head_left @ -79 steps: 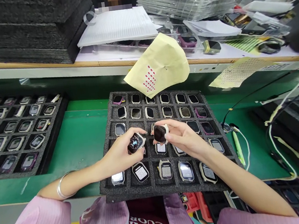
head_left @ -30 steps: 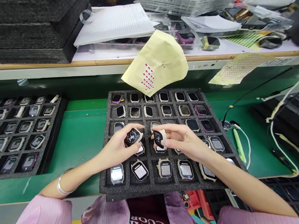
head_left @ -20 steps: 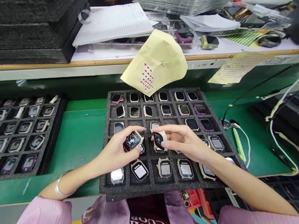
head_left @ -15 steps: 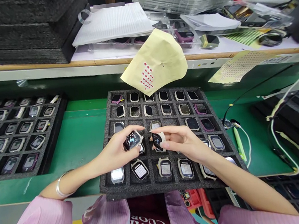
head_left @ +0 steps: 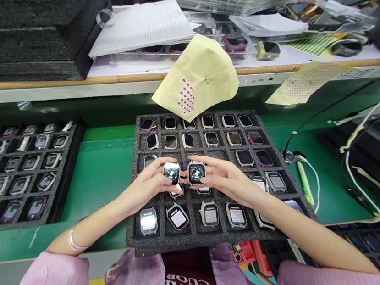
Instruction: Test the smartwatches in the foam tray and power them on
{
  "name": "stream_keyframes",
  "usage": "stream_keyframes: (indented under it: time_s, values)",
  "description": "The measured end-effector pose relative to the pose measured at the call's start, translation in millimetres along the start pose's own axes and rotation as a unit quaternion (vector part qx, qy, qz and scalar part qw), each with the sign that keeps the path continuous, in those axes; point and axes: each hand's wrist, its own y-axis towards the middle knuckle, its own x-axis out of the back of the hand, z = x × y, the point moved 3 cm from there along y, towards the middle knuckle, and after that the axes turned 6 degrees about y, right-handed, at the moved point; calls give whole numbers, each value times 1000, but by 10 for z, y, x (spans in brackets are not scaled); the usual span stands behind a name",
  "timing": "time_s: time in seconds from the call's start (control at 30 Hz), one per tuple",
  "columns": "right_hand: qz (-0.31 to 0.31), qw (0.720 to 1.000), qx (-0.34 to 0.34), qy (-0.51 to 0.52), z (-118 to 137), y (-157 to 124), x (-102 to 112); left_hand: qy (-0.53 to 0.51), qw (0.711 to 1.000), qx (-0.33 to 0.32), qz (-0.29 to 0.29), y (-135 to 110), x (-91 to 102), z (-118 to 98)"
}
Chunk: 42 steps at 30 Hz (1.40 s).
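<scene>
My left hand (head_left: 151, 184) pinches a strapless smartwatch (head_left: 172, 173) whose lit screen shows a dial and faces up. In my right hand (head_left: 223, 175) is a second strapless smartwatch (head_left: 196, 173), pale-cased, with a round dial lit on its black screen. The two watches are side by side, a small gap between them. Both are above a black foam tray (head_left: 184, 241) with square compartments, most of them holding a watch. Some watches in the near row, such as this one (head_left: 210, 213), have lit white screens; the far rows look dark. My hands hide several middle compartments.
Another filled foam tray (head_left: 54, 196) lies at left on the green bench (head_left: 105, 171). Yellow sticker paper (head_left: 199, 79) hangs from the shelf edge over the tray's far side. Cables and a light-green pen-like object (head_left: 304, 181) are at right. A person sits beyond the shelf.
The watch in my right hand has turned from edge-on to facing up. My left hand has tilted its watch upright and brought it slightly nearer the other one.
</scene>
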Motion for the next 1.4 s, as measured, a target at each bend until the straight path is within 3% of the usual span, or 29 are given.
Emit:
stream_keyframes:
  time_s: [0.27,0.6,0.83,1.13,1.4]
  values:
    - [-1,998,54,-37,-10,-2,35,29,997,-52,40,38,-1,76]
    - [-2,997,60,-54,-15,-14,30,67,991,-92,72,9,-28,73]
    - [-21,996,63,-62,4,-29,-5,79,991,-86,60,-2,-59,54]
    - [-57,985,77,-145,48,-45,6,103,988,-94,67,-18,-57,47]
    - [-51,987,77,-130,19,-61,16,97,989,-90,61,-14,-76,48]
